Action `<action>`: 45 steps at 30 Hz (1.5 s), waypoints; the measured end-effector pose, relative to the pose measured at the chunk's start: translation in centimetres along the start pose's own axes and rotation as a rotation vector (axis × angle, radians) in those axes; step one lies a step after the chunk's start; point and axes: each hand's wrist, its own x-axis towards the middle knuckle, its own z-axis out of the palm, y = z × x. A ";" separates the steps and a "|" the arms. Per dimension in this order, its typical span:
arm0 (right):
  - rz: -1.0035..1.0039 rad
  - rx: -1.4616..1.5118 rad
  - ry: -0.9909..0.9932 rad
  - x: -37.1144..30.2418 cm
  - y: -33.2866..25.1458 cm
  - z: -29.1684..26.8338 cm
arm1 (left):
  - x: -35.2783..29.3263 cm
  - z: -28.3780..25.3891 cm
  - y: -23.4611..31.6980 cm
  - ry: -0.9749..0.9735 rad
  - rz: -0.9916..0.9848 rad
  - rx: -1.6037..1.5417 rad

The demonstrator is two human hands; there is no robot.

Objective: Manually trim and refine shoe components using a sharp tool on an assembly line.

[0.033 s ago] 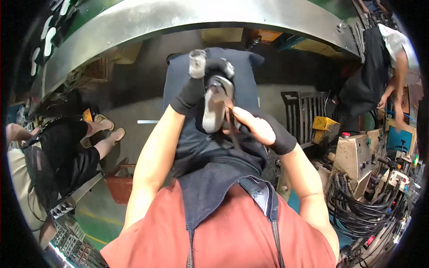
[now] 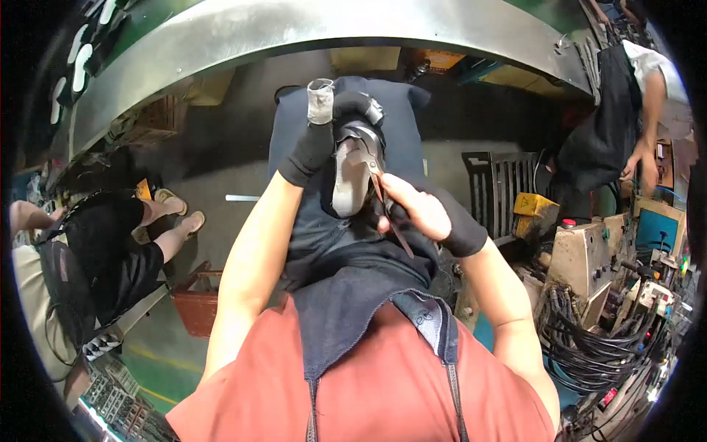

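Note:
A dark shoe with a pale grey sole (image 2: 349, 196) is held over my lap, its sole turned up towards me. My left hand (image 2: 318, 140), in a black glove with light wrapped fingertips, is closed round the shoe's far end. My right hand (image 2: 423, 210), in a black fingerless glove, grips a scissors-like tool (image 2: 375, 177) with brown handles and a metal pivot. The tool's jaws lie over the inner edge of the sole; what sits between them is too small to make out. One handle slants down past my fingers.
A metal-edged bench (image 2: 353, 23) curves across the far side. At left a seated person (image 2: 96, 236) is beside a red crate (image 2: 197, 300). To the right are a slatted black rack (image 2: 508, 184), a yellow box (image 2: 535, 206), a machine with black cables (image 2: 589, 346) and another person (image 2: 611, 125).
The tool in my right hand, smeared before, now shows clearly with its handles apart. My left hand and the shoe have shifted slightly. The person at right has moved an arm.

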 end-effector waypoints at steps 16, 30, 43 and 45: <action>-0.636 -0.904 -0.382 -2.8 10.6 -0.4 | -13.4 6.3 4.2 0.343 -0.149 0.286; -0.641 -0.877 -0.382 1.1 3.7 -1.5 | -15.2 0.0 -9.9 0.457 -0.290 -0.634; 0.252 -0.272 -0.014 6.6 -2.0 -5.4 | -10.5 -0.6 -7.1 0.490 -0.284 0.143; -0.087 -0.425 -0.163 7.7 -0.9 -6.4 | -12.5 3.3 -8.8 0.604 0.008 0.870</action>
